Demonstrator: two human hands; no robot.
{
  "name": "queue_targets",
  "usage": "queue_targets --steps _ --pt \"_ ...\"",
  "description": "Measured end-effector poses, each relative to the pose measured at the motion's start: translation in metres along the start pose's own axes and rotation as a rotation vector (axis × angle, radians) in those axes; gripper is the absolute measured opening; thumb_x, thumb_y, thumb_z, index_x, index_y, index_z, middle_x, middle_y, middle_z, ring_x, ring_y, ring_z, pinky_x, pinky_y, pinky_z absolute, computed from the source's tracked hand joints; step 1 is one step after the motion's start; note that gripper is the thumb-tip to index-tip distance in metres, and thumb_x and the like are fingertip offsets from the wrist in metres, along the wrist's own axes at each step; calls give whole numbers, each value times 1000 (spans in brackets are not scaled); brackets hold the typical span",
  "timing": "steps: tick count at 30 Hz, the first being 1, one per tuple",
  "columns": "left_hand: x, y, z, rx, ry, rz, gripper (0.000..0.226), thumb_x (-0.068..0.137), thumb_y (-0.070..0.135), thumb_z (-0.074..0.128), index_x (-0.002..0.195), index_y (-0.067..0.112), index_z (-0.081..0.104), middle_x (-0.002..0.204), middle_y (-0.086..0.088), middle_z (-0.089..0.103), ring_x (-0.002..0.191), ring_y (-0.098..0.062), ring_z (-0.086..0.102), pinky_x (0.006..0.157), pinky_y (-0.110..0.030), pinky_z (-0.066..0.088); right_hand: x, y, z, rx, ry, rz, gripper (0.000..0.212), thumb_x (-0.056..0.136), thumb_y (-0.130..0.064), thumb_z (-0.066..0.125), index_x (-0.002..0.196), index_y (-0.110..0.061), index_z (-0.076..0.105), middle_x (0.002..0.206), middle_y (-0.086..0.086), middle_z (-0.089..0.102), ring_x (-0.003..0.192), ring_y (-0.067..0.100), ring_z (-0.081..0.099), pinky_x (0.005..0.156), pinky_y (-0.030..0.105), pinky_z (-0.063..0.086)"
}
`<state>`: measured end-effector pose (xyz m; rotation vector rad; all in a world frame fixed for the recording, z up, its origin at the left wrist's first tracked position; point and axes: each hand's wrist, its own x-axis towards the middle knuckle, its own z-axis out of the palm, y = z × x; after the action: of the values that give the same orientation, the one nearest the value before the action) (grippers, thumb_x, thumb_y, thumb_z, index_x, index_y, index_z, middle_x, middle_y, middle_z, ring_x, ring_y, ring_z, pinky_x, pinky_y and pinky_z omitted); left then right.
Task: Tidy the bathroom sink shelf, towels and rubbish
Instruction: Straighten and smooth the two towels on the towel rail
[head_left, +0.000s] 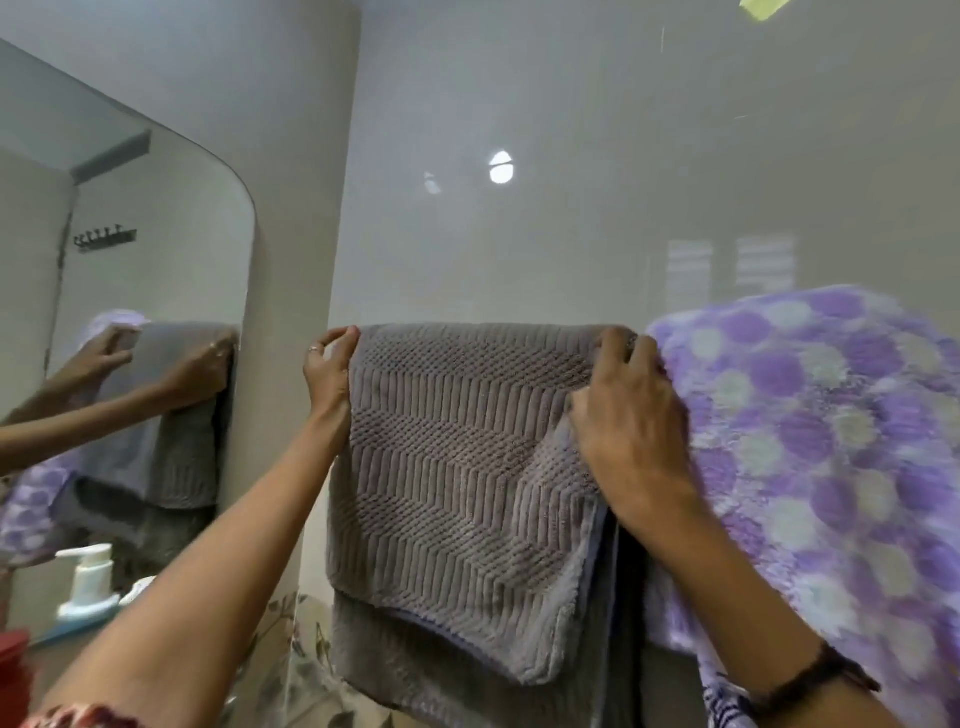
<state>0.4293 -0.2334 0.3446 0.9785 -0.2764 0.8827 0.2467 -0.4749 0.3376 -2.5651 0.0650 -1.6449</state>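
The left hand (328, 375) pinches the upper left corner of the grey towel (467, 467), thumb in front and fingers curled over the top fold. The right hand (631, 415) grips the upper right corner, fingers bunched into the cloth, so that the fabric creases below it. The towel hangs folded against the pale wall (519, 156), its top edge running level from left to right and its length falling straight down; a shorter front layer ends in a slanted lower edge, with a longer layer showing beneath. What it hangs over is hidden by the fold. Just beside it on the right, touching the right hand, a purple spotted towel (810, 441) hangs at about the same height, crowding that side. To the left a bare strip of wall lies between the grey towel and the mirror (130, 260). Lower left, a white pump bottle (88, 579) stands by the mirror
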Motion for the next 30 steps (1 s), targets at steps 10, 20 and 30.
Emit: queue_targets --steps 10,20,30 --pt "-11 24 14 881 12 586 26 91 27 52 112 13 56 118 -13 57 111 -27 49 85 -33 36 29 -23 -12 -200 143 -139 30 90 -14 49 119 -6 50 131 15 37 115 29 39 89 39 42" --pt "-47 15 68 847 -263 810 41 95 33 34 63 12 49 60 -6 51 58 -20 43 66 -29 25 56 -22 56 -16 142 -178 46 97 -35 28 92 -5 63 90 13 69 79 24 59 81 38 40" --pt "-41 7 73 896 -200 828 63 90 38 16 76 3 67 60 -16 62 55 -22 48 67 -26 26 65 -21 64 -40 192 -132 48 97 -38 28 78 -7 59 68 8 60 60 20 42 74 36 36"
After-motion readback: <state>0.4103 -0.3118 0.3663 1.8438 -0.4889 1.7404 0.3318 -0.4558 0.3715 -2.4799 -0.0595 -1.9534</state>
